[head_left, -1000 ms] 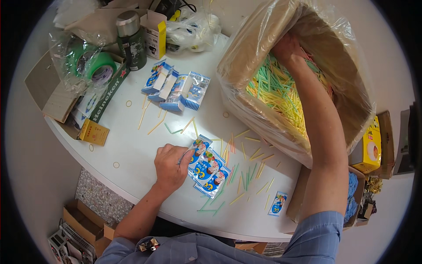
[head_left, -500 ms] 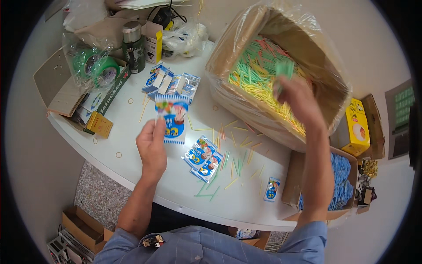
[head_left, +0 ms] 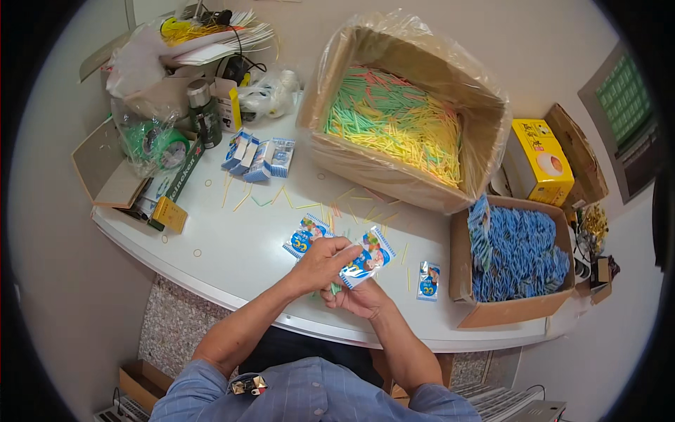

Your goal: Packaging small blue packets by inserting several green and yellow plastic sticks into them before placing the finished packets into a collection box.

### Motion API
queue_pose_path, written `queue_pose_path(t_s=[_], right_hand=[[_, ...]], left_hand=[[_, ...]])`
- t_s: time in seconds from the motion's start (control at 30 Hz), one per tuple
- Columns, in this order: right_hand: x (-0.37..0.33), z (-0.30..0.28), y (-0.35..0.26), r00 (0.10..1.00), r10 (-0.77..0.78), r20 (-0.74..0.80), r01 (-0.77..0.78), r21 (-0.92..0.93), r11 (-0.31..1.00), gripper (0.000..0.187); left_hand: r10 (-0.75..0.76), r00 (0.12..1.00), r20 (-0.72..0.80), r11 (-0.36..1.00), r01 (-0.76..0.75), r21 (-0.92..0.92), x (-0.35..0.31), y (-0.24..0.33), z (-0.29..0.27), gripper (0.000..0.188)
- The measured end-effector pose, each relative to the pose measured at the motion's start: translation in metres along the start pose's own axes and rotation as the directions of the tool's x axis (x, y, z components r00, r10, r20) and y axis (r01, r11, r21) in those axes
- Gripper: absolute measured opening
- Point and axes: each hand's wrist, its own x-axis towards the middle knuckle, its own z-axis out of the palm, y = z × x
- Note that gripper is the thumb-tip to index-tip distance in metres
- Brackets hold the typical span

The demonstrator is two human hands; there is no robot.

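Observation:
Over the near middle of the table my two hands have come together. My left hand (head_left: 320,267) is closed on a blue-and-white printed packet (head_left: 373,253), its thumb lying across the packet's face. Just below it is my right hand (head_left: 364,301), fingers curled, with the ends of some thin green sticks (head_left: 335,288) showing at its fingertips. The packet and my left hand hide most of these sticks. Behind my left hand, more blue-and-white packets (head_left: 302,235) lie on the table, partly covered. A smaller packet (head_left: 428,281) lies apart to the right.
A plastic-lined carton (head_left: 394,165) of coloured sticks stands at the back. On the right, a box (head_left: 510,313) holds many blue packets, beside a yellow box (head_left: 552,158). Loose sticks (head_left: 362,204) and rubber bands (head_left: 197,253) are scattered about. Back left stands a flask (head_left: 204,116).
My right hand has come down from the carton with green sticks to meet my left hand. The left hand has moved right and nearer with its packet, which is now tilted.

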Motion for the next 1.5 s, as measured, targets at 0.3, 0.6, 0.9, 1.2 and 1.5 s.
queue_pose_path(t_s=[0.3, 0.6, 0.9, 1.2, 1.5], right_hand=[[-0.055, -0.032, -0.022, 0.506, -0.842, -0.187, 0.021, -0.973, 0.229, 0.027], [-0.067, -0.055, -0.027, 0.452, -0.803, -0.388, -0.010, -0.902, 0.431, 0.029], [-0.022, -0.007, -0.066, 0.605, -0.754, -0.257, 0.757, -0.107, 0.644, 0.027], [0.008, 0.044, -0.072, 0.620, -0.780, -0.088, 0.768, -0.135, 0.626, 0.026], [0.009, 0.050, -0.063, 0.668, -0.734, -0.123, 0.701, -0.229, 0.675, 0.024]], left_hand=[[-0.073, 0.867, -0.493, 0.888, -0.168, -0.427, -0.007, -0.009, -0.031, 0.023], [-0.166, 0.906, -0.389, 0.845, -0.072, -0.529, -0.003, -0.024, -0.020, 0.026], [0.155, 0.940, -0.304, 0.988, -0.143, 0.062, -0.016, -0.024, -0.021, 0.027], [0.132, 0.980, -0.148, 0.991, -0.129, 0.035, -0.030, -0.028, -0.017, 0.021], [0.096, 0.991, -0.098, 0.995, -0.093, 0.032, -0.029, -0.025, -0.015, 0.019]])
